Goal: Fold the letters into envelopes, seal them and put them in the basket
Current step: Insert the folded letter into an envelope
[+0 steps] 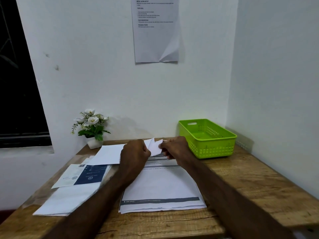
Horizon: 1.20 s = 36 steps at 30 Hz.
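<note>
Pinching a small folded white paper (155,147) between them, the left hand (133,153) and right hand (174,149) have fingers closed on its edges, raised off the surface (250,183), likely creasing it; the green basket (209,149) waits empty just beyond the right fingers.

The left hand (133,152) and right hand (174,150) cover most of the small folded white paper (155,147) between them, so each grip's finger placement and the paper's fold state cannot be determined. The forearms hide the middle of the printed letter stack (162,187), and its print is too blurred to read. The wall notice (156,31) is cut off by the top edge with illegible text, and the worktop (250,187) runs out of frame below.
</note>
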Each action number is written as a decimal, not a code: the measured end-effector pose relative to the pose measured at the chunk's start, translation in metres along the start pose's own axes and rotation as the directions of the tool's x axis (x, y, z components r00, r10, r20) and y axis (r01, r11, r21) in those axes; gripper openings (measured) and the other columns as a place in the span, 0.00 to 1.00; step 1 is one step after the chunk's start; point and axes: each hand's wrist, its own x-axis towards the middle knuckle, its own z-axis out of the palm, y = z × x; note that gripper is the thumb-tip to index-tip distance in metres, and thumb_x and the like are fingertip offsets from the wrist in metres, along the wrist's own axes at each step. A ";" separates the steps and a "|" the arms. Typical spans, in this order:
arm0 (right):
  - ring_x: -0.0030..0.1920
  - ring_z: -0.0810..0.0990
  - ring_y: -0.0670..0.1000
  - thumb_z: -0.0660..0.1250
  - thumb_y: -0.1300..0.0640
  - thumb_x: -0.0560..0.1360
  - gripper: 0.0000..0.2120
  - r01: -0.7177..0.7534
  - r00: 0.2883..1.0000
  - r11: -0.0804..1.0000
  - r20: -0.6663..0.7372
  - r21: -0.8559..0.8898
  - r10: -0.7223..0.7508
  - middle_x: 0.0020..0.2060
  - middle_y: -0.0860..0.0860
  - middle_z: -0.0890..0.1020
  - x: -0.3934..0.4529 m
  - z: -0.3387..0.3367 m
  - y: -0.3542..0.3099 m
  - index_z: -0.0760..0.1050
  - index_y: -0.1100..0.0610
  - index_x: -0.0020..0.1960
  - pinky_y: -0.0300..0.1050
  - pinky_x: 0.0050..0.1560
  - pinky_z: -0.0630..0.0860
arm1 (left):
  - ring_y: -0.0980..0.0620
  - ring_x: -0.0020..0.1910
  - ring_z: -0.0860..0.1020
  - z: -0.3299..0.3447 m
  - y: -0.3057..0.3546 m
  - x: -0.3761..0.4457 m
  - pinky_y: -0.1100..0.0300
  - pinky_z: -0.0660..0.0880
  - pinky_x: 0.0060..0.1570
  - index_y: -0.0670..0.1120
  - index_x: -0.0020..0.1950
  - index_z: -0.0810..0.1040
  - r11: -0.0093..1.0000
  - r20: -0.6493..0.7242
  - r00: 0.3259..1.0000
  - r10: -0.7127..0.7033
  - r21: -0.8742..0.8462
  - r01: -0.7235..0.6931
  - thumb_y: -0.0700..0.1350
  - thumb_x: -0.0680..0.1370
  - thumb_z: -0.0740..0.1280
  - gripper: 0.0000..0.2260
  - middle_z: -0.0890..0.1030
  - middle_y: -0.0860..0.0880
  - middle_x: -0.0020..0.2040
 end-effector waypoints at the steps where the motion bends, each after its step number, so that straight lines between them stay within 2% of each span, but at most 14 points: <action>1: 0.18 0.71 0.46 0.73 0.68 0.72 0.02 0.016 1.000 1.000 -0.003 -0.019 -0.016 0.26 0.56 0.77 0.001 0.001 0.001 0.80 0.66 0.43 0.34 0.20 0.66 | 0.47 0.42 0.78 0.001 0.002 -0.001 0.56 0.69 0.38 0.49 0.35 0.76 1.000 0.001 1.000 0.005 -0.007 -0.005 0.45 0.71 0.70 0.06 0.81 0.50 0.38; 5: 0.22 0.71 0.48 0.76 0.63 0.64 0.11 0.067 0.997 0.992 -0.020 -0.105 -0.069 0.30 0.56 0.81 0.004 0.007 0.008 0.81 0.71 0.42 0.36 0.24 0.65 | 0.47 0.43 0.79 0.004 0.008 -0.004 0.57 0.67 0.38 0.51 0.34 0.73 1.000 -0.003 1.000 0.026 -0.016 -0.026 0.47 0.72 0.70 0.09 0.81 0.50 0.38; 9: 0.27 0.69 0.47 0.76 0.58 0.56 0.13 0.122 0.992 0.966 -0.012 -0.228 -0.128 0.27 0.52 0.78 0.008 0.013 0.013 0.82 0.66 0.35 0.44 0.32 0.66 | 0.46 0.43 0.79 0.005 0.015 -0.008 0.56 0.71 0.39 0.48 0.38 0.79 0.998 -0.011 0.998 0.055 -0.009 -0.055 0.50 0.73 0.72 0.07 0.83 0.49 0.40; 11: 0.27 0.69 0.46 0.75 0.59 0.58 0.08 0.128 0.992 0.948 0.017 -0.290 -0.129 0.25 0.50 0.76 0.010 0.015 0.013 0.81 0.63 0.32 0.43 0.32 0.65 | 0.47 0.41 0.80 0.005 0.016 -0.009 0.56 0.72 0.38 0.47 0.38 0.81 0.998 -0.011 0.998 0.061 -0.019 -0.061 0.50 0.73 0.72 0.08 0.83 0.50 0.38; 14: 0.27 0.65 0.46 0.73 0.62 0.64 0.04 0.119 0.990 0.933 0.115 -0.340 -0.085 0.25 0.49 0.71 0.007 0.012 0.009 0.78 0.59 0.36 0.41 0.29 0.62 | 0.48 0.39 0.79 0.004 0.017 -0.011 0.58 0.68 0.36 0.47 0.38 0.80 0.998 -0.012 0.998 0.055 -0.034 -0.055 0.49 0.72 0.72 0.07 0.82 0.50 0.37; 18: 0.24 0.64 0.45 0.68 0.66 0.73 0.11 0.108 0.979 0.933 0.202 -0.343 -0.039 0.26 0.48 0.68 0.006 0.004 0.009 0.71 0.56 0.35 0.36 0.22 0.60 | 0.48 0.38 0.79 0.006 0.016 -0.011 0.58 0.68 0.35 0.46 0.36 0.81 0.998 0.009 0.999 0.041 -0.038 -0.040 0.48 0.71 0.72 0.07 0.83 0.50 0.36; 20: 0.22 0.64 0.44 0.69 0.66 0.72 0.08 0.092 0.978 0.950 0.208 -0.300 -0.029 0.27 0.50 0.69 0.006 0.001 0.010 0.73 0.58 0.36 0.35 0.23 0.59 | 0.48 0.38 0.79 0.007 0.016 -0.012 0.58 0.69 0.36 0.46 0.34 0.81 0.998 0.021 0.999 0.028 -0.062 -0.027 0.48 0.71 0.73 0.08 0.83 0.51 0.35; 23: 0.25 0.71 0.49 0.71 0.63 0.73 0.03 0.036 0.987 0.956 0.159 -0.291 0.011 0.30 0.53 0.76 0.010 -0.006 0.008 0.79 0.60 0.41 0.34 0.23 0.66 | 0.50 0.36 0.79 0.010 0.015 -0.011 0.59 0.71 0.35 0.45 0.34 0.80 0.998 0.086 0.996 -0.003 -0.060 0.008 0.48 0.71 0.70 0.09 0.81 0.51 0.33; 26: 0.21 0.74 0.50 0.65 0.65 0.78 0.12 0.003 0.992 0.870 0.110 -0.494 0.059 0.28 0.56 0.77 0.020 -0.014 0.014 0.73 0.62 0.35 0.36 0.23 0.70 | 0.48 0.35 0.80 0.017 0.009 -0.009 0.56 0.75 0.36 0.42 0.36 0.79 0.999 0.214 0.977 -0.021 -0.040 0.031 0.49 0.74 0.66 0.12 0.80 0.48 0.31; 28: 0.14 0.72 0.48 0.64 0.67 0.77 0.17 -0.051 0.993 0.810 0.054 -0.585 0.102 0.24 0.56 0.77 0.026 -0.018 0.021 0.71 0.62 0.30 0.34 0.19 0.68 | 0.47 0.41 0.82 0.019 0.002 -0.007 0.55 0.77 0.41 0.46 0.41 0.83 0.999 0.281 0.959 -0.027 -0.012 0.032 0.49 0.76 0.65 0.10 0.84 0.49 0.37; 30: 0.13 0.70 0.47 0.64 0.67 0.76 0.17 -0.061 0.988 0.745 0.067 -0.664 0.141 0.18 0.54 0.75 0.027 -0.020 0.025 0.72 0.62 0.29 0.33 0.18 0.67 | 0.48 0.45 0.82 0.019 -0.003 -0.006 0.57 0.76 0.43 0.50 0.44 0.84 0.999 0.308 0.951 -0.026 0.032 0.017 0.47 0.76 0.66 0.08 0.85 0.52 0.43; 33: 0.15 0.72 0.48 0.68 0.66 0.73 0.13 0.002 0.982 0.694 0.132 -0.720 0.133 0.16 0.52 0.74 0.025 -0.019 0.024 0.75 0.62 0.30 0.33 0.19 0.69 | 0.53 0.43 0.83 0.018 -0.010 -0.002 0.60 0.77 0.42 0.53 0.37 0.84 0.999 0.370 0.928 -0.040 0.028 0.032 0.48 0.73 0.69 0.06 0.86 0.55 0.41; 35: 0.21 0.74 0.51 0.69 0.66 0.71 0.04 0.088 0.981 0.682 0.181 -0.726 0.067 0.24 0.56 0.79 0.022 -0.018 0.021 0.82 0.66 0.39 0.37 0.24 0.72 | 0.56 0.39 0.82 0.016 -0.011 0.000 0.63 0.74 0.38 0.54 0.34 0.83 0.999 0.413 0.910 -0.036 -0.007 0.043 0.48 0.72 0.71 0.06 0.86 0.56 0.38; 36: 0.22 0.74 0.51 0.70 0.65 0.71 0.06 0.132 0.977 0.692 0.213 -0.709 0.033 0.28 0.57 0.80 0.021 -0.018 0.022 0.84 0.66 0.45 0.38 0.25 0.71 | 0.57 0.36 0.81 0.016 -0.013 0.001 0.63 0.72 0.36 0.55 0.35 0.84 0.999 0.427 0.904 -0.024 -0.024 0.038 0.49 0.72 0.72 0.06 0.86 0.55 0.37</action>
